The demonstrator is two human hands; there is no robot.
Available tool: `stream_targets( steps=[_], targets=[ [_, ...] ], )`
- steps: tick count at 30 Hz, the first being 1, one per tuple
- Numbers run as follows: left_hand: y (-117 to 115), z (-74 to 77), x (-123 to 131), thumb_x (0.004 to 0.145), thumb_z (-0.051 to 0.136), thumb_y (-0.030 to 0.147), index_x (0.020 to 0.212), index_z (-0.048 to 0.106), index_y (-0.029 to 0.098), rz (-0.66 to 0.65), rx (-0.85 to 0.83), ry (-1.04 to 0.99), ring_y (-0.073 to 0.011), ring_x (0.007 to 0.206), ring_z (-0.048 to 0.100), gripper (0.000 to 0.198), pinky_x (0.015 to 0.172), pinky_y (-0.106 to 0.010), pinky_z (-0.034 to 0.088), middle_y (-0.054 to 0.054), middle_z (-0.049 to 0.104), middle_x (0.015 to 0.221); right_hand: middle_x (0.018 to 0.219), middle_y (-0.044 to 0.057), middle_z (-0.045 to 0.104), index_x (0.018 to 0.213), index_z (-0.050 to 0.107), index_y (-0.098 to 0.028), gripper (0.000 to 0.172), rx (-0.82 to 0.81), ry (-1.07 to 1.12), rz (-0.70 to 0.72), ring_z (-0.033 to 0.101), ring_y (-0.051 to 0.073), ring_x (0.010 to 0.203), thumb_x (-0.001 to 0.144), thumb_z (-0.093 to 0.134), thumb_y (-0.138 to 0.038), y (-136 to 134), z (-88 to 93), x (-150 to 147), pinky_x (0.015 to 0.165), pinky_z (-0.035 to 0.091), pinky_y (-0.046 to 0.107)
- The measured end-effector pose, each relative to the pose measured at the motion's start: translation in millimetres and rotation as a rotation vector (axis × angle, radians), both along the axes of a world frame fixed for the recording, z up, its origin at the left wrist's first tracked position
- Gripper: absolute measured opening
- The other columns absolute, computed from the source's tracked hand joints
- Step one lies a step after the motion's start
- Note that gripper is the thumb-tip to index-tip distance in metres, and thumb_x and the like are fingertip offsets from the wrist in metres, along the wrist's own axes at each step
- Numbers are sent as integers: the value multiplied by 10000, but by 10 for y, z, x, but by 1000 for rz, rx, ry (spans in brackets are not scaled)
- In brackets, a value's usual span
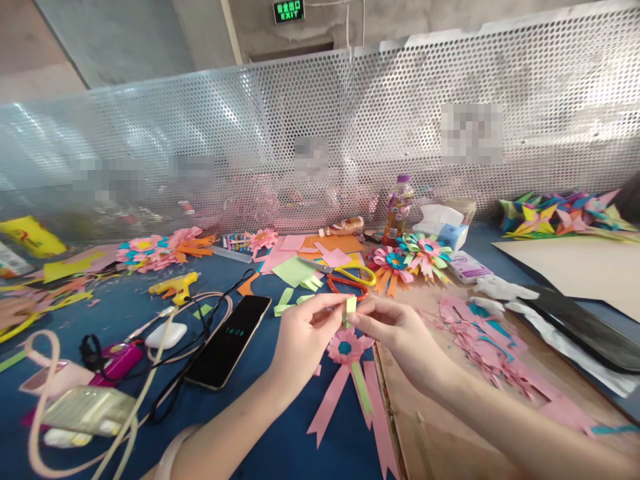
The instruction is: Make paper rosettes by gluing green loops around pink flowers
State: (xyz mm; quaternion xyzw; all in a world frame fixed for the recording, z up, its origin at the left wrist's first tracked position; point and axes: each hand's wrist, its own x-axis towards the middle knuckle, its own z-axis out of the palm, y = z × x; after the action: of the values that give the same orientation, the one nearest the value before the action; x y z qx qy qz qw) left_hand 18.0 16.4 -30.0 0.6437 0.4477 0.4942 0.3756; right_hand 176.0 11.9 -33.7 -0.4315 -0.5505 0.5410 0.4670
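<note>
Between the fingertips of my left hand (pixel 307 333) and my right hand (pixel 395 323) is a small light-green paper strip (pixel 351 305). Both hands are closed in a pinch on it, and it looks bent or folded. Just below the fingers lies a pink paper flower (pixel 336 345) with a blue centre, partly covered by my hands. Pink paper ribbons (pixel 331 407) and one green ribbon (pixel 361 390) trail from it toward me. Beyond my hands rest red-handled scissors (pixel 345 285) and yellow-handled scissors (pixel 367 272).
Left of my hands lie a phone (pixel 230 343), tangled cables and a yellow glue gun (pixel 176 287). Paper sheets (pixel 295 270), finished paper flowers (pixel 427 250) and a drink bottle (pixel 399 210) stand farther back. Pink scraps (pixel 487 340) lie right. A perforated metal screen (pixel 230 147) crosses behind. Another person's hand (pixel 17 313) shows far left.
</note>
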Motion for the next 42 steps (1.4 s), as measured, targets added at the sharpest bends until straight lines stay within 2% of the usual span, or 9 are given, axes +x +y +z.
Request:
stream_targets(
  steps=[8,16,42],
  targets=[
    [-8,13,12,820,599,271,940,713,190,-21,1,-21,-190,783,698,185,729,-269,578,-37,728,870,710,4,585,701,628,-166,245,-8,-9,3,511,131,699,748,664,-404,8,8,4,655,396,259],
    [-47,42,10,837,580,282,966,680,164,-102,-29,-94,-215,826,698,201,757,-317,579,-67,723,918,695,-10,580,693,632,-172,253,-16,-5,-4,511,119,680,740,675,-417,11,0,9,646,392,250],
    [-45,50,17,818,605,289,951,684,164,-98,-48,-102,-237,876,690,199,768,-336,584,-70,725,926,680,-7,572,671,620,-181,268,12,-29,-21,512,129,665,731,670,-437,0,34,5,623,396,260]
  ],
)
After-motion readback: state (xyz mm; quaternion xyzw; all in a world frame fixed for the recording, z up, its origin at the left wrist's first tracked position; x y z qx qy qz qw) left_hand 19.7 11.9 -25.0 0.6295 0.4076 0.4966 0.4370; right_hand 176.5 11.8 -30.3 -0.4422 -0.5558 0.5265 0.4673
